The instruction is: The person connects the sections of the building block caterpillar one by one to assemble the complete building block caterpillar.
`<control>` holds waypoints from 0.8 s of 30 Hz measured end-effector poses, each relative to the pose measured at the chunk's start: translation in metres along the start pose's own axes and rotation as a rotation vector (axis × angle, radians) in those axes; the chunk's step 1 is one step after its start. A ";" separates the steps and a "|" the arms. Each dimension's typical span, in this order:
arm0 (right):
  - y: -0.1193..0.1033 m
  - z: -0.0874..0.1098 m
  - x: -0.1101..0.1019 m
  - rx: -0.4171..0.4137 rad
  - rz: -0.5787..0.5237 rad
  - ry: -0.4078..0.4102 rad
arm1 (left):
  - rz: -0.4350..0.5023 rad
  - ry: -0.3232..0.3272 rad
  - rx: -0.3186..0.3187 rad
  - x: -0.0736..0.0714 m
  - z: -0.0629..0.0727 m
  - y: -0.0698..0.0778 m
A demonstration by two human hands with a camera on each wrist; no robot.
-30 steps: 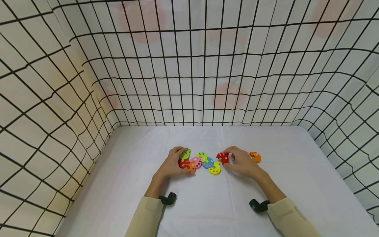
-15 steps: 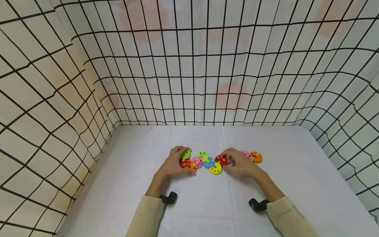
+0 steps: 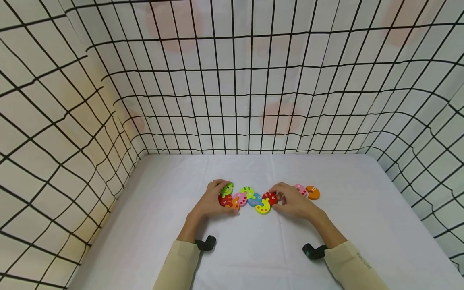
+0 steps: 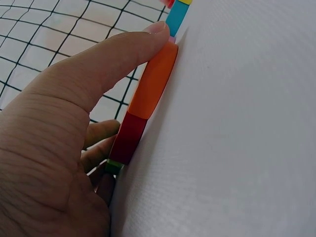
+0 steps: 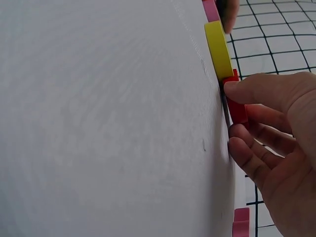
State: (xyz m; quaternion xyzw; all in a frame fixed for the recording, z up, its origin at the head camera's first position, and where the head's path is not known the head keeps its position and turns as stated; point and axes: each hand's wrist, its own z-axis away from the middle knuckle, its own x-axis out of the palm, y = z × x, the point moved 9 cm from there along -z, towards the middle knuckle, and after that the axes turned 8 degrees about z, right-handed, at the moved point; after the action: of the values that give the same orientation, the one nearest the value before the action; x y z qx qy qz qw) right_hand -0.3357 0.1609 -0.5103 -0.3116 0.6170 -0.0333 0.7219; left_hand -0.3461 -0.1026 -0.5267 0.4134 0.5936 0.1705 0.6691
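Observation:
A row of colourful caterpillar puzzle pieces lies on the white table in the head view. My left hand [image 3: 212, 199] holds its left end: thumb at the orange piece [image 4: 154, 81], fingers around the green head piece [image 3: 227, 189], with the red 2 piece [image 4: 129, 138] between. Onward run a pink piece [image 3: 240, 199], a light green piece [image 3: 247, 191], a blue piece [image 3: 255, 199] and a yellow piece [image 3: 262, 207]. My right hand [image 3: 295, 201] pinches the red 8 piece [image 3: 270, 197] between thumb and fingers. That piece touches the yellow one; my fingers partly cover its right side.
Behind my right hand lie another pink piece [image 3: 301, 189] and an orange piece [image 3: 313, 192], side by side. A black wire grid [image 3: 250, 94] with white cloth behind it walls the back and sides of the white-covered table [image 3: 253, 257].
My right hand has moved left with the red 8 piece, which came from a small gap to meet the yellow piece. The second pink piece is now uncovered. My left hand stays put.

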 end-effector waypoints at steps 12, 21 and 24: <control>-0.004 0.003 0.001 0.012 0.031 -0.007 | -0.014 -0.033 0.002 0.005 0.001 0.004; 0.015 0.015 -0.016 0.051 -0.017 0.106 | -0.034 -0.030 -0.012 0.005 0.002 0.003; 0.025 0.021 -0.026 0.069 -0.019 0.165 | -0.029 -0.027 -0.012 0.003 0.001 0.002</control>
State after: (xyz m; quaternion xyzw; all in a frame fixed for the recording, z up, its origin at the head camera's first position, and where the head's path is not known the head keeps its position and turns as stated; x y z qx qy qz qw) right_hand -0.3311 0.2006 -0.4985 -0.2886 0.6699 -0.0867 0.6786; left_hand -0.3435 -0.0992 -0.5271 0.4031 0.5894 0.1585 0.6819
